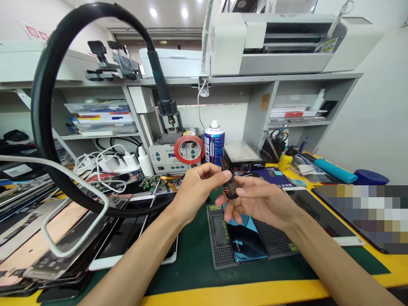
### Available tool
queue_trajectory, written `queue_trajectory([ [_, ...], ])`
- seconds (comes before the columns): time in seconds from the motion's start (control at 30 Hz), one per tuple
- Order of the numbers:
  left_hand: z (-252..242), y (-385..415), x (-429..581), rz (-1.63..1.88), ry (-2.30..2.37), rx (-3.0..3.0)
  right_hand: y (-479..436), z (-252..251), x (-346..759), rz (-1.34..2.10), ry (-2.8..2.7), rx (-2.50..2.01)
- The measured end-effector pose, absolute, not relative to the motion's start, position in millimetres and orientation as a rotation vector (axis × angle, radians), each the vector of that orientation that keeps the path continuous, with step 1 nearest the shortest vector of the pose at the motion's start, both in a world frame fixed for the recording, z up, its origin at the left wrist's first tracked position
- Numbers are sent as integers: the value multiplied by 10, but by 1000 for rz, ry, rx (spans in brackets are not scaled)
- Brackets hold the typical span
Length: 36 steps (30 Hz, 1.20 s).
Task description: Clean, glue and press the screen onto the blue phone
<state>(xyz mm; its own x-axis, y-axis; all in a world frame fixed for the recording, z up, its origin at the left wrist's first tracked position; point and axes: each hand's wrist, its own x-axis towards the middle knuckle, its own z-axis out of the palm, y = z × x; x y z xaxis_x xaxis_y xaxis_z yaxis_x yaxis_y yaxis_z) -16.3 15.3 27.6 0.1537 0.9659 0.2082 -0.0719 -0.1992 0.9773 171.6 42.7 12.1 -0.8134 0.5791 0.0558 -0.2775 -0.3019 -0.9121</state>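
Observation:
Between my two hands is a small dark bottle (230, 189) with a narrow black top, held above the mat. My left hand (204, 185) pinches its upper part with thumb and fingers. My right hand (256, 197) grips the lower body between thumb and fingers. Below them a glossy blue smartphone (247, 242) lies on a grey perforated mat (219, 255), its upper end partly hidden by my right hand. The label on the bottle is too small to read.
A black hose (41, 106) arches over the left side. Stacked phone and tablet parts (57, 242) lie at left. Behind stand a blue spray can (214, 142), a red tape roll (188, 149) and a hot-air station (159, 159). Tablets (318, 212) lie at right.

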Motion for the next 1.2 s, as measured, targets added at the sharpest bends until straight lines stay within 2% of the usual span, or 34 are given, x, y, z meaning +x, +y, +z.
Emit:
queue_trajectory([
  [0.13, 249, 154, -138, 1380, 1035, 1465, 424, 96, 1671, 2077, -1430, -468],
  [1.2, 247, 157, -132, 1279, 1017, 1458, 445, 36, 1666, 2055, -1463, -413],
])
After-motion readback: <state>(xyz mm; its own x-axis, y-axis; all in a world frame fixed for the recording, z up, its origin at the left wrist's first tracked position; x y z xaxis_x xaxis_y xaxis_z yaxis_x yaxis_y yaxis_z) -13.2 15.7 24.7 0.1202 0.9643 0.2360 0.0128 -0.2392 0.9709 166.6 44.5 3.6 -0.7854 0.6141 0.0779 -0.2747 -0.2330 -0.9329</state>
